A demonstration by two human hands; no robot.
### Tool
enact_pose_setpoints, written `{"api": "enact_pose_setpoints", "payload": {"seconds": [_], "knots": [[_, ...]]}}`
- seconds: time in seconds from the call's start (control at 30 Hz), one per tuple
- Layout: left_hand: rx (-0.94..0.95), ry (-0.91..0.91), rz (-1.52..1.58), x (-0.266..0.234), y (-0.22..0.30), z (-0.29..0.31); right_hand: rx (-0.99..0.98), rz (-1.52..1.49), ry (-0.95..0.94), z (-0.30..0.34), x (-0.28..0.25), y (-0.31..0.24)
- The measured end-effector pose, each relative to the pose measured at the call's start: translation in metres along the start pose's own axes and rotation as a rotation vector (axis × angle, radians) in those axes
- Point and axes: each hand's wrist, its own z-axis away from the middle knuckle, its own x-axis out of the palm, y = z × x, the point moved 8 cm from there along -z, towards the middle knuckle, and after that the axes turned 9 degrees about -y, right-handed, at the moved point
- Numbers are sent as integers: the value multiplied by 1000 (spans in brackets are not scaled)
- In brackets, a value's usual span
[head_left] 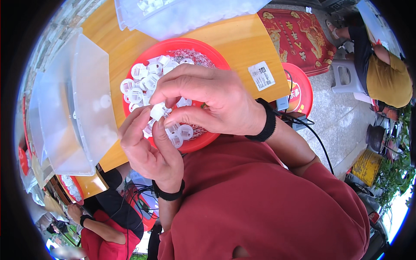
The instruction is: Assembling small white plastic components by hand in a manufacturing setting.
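Observation:
Between the fingertips of both hands is a small white plastic part (pixel 158 112) with a clear piece at its side. My left hand (pixel 151 149) pinches it from below and the left. From the right, my right hand (pixel 208 102) closes thumb and fingers on the same part. Both hands are over a round red tray (pixel 221 58). In the tray lie many white and clear round plastic parts (pixel 141 84), heaped on its left side. A pile of thin clear or metallic pins (pixel 195 56) lies at its far side; their exact kind is too small to tell.
The tray rests on a wooden table (pixel 242 43). A translucent bin (pixel 78 104) stands at the left, another bin (pixel 186 21) holding white parts at the far edge. A label (pixel 261 76) is on the table. Another person (pixel 108 229) is at lower left, one more (pixel 385 73) sits far right.

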Motion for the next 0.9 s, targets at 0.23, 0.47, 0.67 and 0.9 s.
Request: {"api": "enact_pose_setpoints", "payload": {"seconds": [0.23, 0.47, 0.67, 0.9], "knots": [[64, 107, -19, -4, 3, -2, -25, 55, 56, 1, 0, -5], [-228, 397, -467, -113, -2, -19, 633, 298, -279, 23, -26, 51], [-305, 332, -617, -131, -21, -25, 549, 738, -350, 27, 4, 56], [-112, -363, -325, 30, -5, -10, 625, 879, -403, 25, -14, 59]]}}
